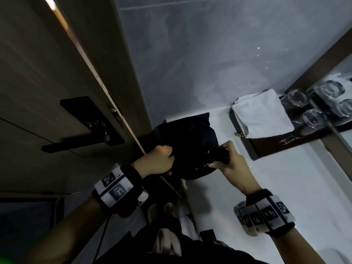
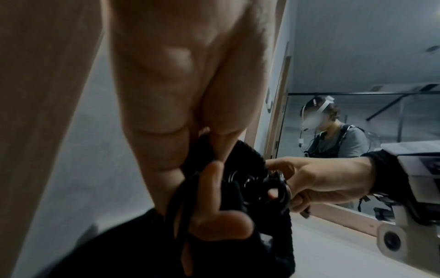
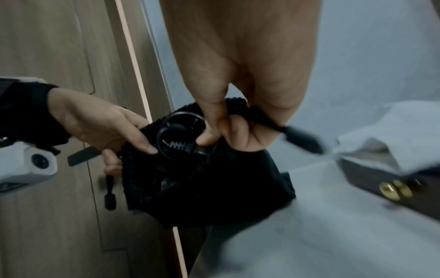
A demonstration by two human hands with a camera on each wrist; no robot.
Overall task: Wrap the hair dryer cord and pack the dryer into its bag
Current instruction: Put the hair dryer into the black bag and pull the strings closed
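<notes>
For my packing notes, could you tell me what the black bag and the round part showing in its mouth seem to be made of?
Black bag: soft matte fabric, probably woven; it sags and gathers at the ribbed mouth. Round part: likely hard moulded plastic, slightly glossy, with crisp ring edges and ribs.

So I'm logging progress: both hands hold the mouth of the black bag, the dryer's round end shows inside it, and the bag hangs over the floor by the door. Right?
Mostly. Both hands, left and right, grip the bag mouth with the dryer inside, but the head view shows it resting on the white counter, not over the floor.
</notes>
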